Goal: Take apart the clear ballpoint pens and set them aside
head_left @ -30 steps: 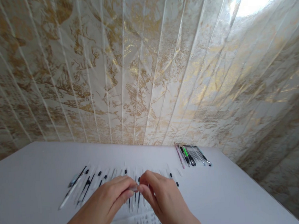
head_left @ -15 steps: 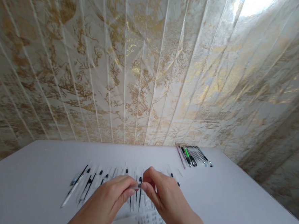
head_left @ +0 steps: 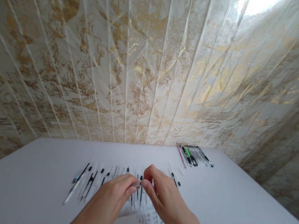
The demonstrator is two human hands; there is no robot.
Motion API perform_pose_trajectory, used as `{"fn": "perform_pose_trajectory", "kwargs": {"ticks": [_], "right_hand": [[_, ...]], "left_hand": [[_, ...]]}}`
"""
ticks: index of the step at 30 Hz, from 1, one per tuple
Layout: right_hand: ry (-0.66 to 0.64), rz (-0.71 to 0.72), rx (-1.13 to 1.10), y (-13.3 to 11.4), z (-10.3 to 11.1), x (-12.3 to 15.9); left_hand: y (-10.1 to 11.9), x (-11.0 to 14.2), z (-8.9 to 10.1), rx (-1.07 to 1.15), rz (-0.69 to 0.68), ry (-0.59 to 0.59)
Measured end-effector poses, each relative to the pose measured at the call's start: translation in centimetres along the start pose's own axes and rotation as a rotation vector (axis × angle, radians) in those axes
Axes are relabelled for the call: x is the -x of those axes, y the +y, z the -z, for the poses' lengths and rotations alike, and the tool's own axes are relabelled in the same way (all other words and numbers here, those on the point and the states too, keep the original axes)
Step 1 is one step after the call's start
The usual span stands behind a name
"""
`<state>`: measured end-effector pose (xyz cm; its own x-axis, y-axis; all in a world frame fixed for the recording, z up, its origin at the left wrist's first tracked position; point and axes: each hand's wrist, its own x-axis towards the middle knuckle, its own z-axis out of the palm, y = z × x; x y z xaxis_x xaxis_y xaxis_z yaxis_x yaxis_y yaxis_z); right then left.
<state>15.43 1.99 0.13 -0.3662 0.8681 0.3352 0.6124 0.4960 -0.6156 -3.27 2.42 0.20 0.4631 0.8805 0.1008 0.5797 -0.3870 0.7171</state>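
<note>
My left hand (head_left: pixel 118 191) pinches a short, pale, translucent pen part (head_left: pixel 136 184) between thumb and forefinger. From the other side, the thumb and bent forefinger of my right hand (head_left: pixel 161 189) close on its darker end; most of the part is covered by my fingers. Below and around both hands, loose pen pieces lie on the white table (head_left: pixel 42 176): clear barrels, black caps and thin dark refills. One long white-and-black piece (head_left: pixel 74 187) rests left of my left forearm. A black cap (head_left: pixel 179 184) lies just right of my right hand.
Assembled pens (head_left: pixel 196 155) lie in a tight row at the back right, one with a bright green section (head_left: pixel 187 152). A sheet with handwritten characters (head_left: pixel 148 222) is at the near edge between my forearms. A gold-patterned covering (head_left: pixel 142 75) rises behind the table.
The view has shifted slightly. Both hands keep their pinch on the pen part, with hardly any movement between them.
</note>
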Motion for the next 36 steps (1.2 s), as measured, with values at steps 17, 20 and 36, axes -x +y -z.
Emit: {"fn": "perform_pose_trajectory", "kwargs": {"ticks": [17,20,36], "right_hand": [[0.151,0.069,0.144,0.0,-1.6,-0.1],[0.134,-0.068,0.058,0.3,-2.2,0.0],[0.032,0.090,0.111,0.1,-0.2,-0.1]], "left_hand": [[0.5,0.1,-0.2,-0.001,-0.024,0.087],[0.4,0.1,-0.7,-0.027,-0.052,0.132],[0.4,0.0,-0.7,0.116,0.022,0.062]]}}
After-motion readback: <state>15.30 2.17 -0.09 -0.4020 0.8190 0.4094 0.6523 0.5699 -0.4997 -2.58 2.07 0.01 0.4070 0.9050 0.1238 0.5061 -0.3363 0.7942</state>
